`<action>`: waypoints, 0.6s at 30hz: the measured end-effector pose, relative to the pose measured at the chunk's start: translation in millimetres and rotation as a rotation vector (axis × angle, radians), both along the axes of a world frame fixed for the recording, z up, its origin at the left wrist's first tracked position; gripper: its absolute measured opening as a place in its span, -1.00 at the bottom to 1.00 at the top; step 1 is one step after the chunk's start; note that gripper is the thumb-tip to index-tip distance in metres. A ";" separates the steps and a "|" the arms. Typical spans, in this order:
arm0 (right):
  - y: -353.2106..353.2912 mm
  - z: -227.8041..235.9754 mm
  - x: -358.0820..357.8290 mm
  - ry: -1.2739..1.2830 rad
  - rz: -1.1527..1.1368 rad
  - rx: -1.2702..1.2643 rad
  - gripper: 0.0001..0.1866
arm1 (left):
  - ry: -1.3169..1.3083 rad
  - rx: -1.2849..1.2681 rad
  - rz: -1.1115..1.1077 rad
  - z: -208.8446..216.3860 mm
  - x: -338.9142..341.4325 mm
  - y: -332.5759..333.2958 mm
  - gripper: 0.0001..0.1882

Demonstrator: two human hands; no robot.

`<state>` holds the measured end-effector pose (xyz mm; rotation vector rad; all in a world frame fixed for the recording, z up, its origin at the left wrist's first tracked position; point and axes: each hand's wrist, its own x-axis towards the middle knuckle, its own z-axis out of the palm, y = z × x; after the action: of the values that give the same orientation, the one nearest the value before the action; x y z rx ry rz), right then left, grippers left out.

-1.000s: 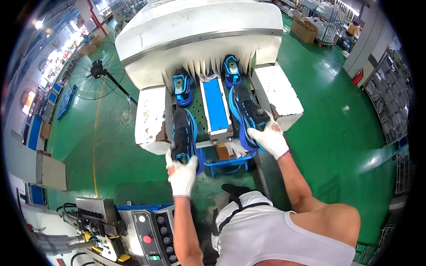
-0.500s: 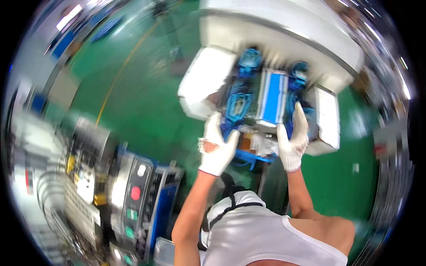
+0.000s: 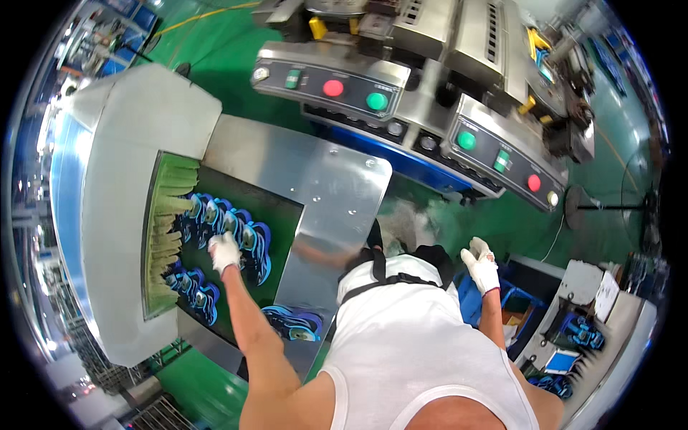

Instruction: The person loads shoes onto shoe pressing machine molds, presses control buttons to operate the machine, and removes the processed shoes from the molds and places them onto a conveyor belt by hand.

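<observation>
Both my hands wear white knit gloves. To the left, my left hand (image 3: pixel 224 252) reaches over the dark belt, its fingers curled in at the side of a blue and black shoe (image 3: pixel 228 222) in a row of several. What its fingertips grip is partly hidden. A second row of shoes (image 3: pixel 193 290) lies closer to me on the belt. One more shoe (image 3: pixel 294 322) rests on the metal table (image 3: pixel 322 193) beside my body. Off to the right, my right hand (image 3: pixel 481 266) hangs in the air with its fingers apart, holding nothing.
The belt passes under a pale machine hood (image 3: pixel 143 129) with a green strip curtain (image 3: pixel 168 208). Ahead stands a press with button panels (image 3: pixel 333 87). On the right are a blue crate (image 3: pixel 512 297) and another machine (image 3: pixel 616 337) with blue shoes.
The view has swung from the shoe machine, now at my right, toward the hood and belt. My left hand has gone from open to curled at a shoe; my right stays open.
</observation>
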<state>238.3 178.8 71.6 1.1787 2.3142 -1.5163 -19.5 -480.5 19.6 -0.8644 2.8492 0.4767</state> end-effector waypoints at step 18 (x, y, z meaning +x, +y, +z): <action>-157.1 67.5 -211.9 -0.198 1.017 0.231 -0.27 | -0.062 0.092 0.343 -39.6 32.6 61.3 -0.31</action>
<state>26.4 21.7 139.1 0.0521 2.3554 -0.7314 13.0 -419.2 -20.1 -1.3307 2.6054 0.6004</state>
